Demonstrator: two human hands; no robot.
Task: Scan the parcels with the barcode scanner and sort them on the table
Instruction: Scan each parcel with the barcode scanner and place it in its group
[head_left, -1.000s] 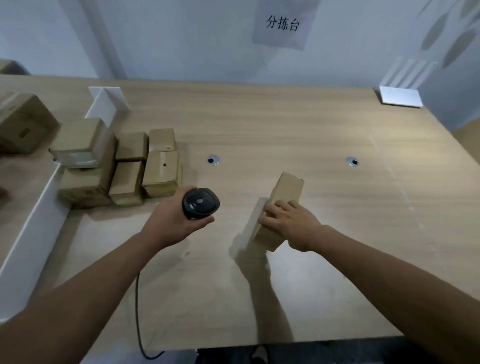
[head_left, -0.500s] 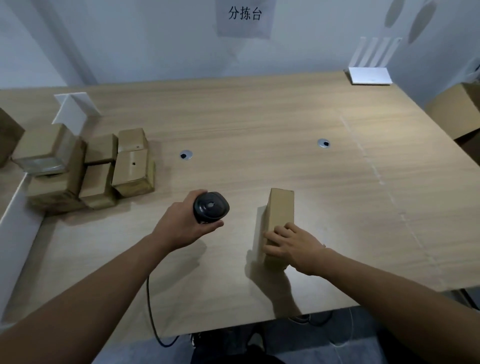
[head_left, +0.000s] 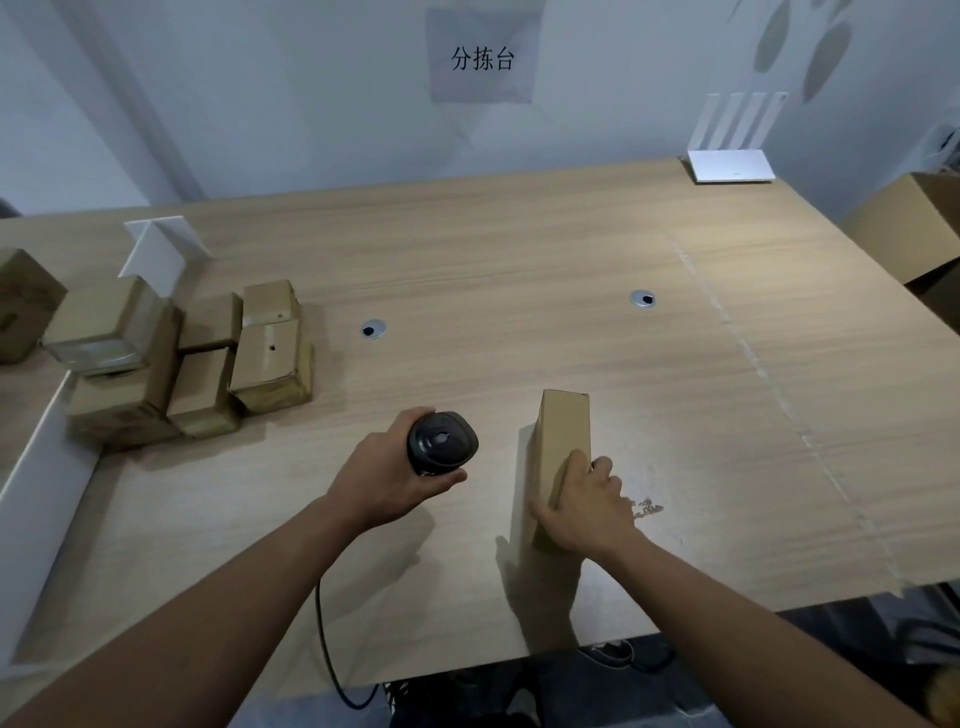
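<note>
The left hand (head_left: 387, 486) grips a black barcode scanner (head_left: 441, 441), its fingers curled round the handle and the thumb across the front; the scanner's head faces up toward the camera. A black cable (head_left: 330, 654) trails from under that hand to six o'clock, off the near edge of the wooden counter (head_left: 519, 270). Just beside the scanner, at three o'clock of it, a slim cardboard parcel (head_left: 566, 441) stands on its long edge on the counter. The right hand (head_left: 589, 501) holds the parcel's near end, fingers wrapped over its top edge and thumb against the left face. At ten o'clock of the scanner, well apart, a cluster of cardboard parcels (head_left: 208, 364) sits packed together, some stacked. A white card stand (head_left: 158, 249) rises just behind them. A white router (head_left: 730, 163) sits at the far right corner.
</note>
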